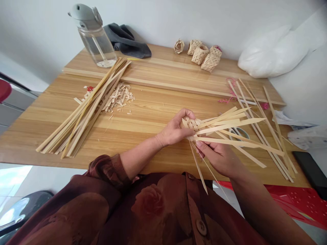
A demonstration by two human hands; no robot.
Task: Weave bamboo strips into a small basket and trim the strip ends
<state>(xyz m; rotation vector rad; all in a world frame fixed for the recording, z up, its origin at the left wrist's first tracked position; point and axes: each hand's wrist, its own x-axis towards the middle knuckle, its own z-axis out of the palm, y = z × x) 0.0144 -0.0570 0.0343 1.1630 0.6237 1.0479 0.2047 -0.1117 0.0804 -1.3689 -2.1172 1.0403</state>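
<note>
Between my hands is a small, partly woven basket (191, 124) of pale flat strips. My left hand (176, 128) is closed around its woven end, thumb across the front and fingers behind. Long loose strips (230, 123) fan out from it to the right, and a couple of thin ends hang down toward my lap. Below the weave, my right hand (217, 154) pinches a strip near the woven edge between thumb and fingers. Some of its fingers are hidden behind the strips.
A bundle of long strips (89, 112) and a heap of cut scraps (120, 98) lie left. Behind stand a water bottle (95, 41), a dark cloth (127, 41) and several small woven baskets (200, 54). More strips (265, 129), scissors (240, 133) and a phone (310, 172) lie right.
</note>
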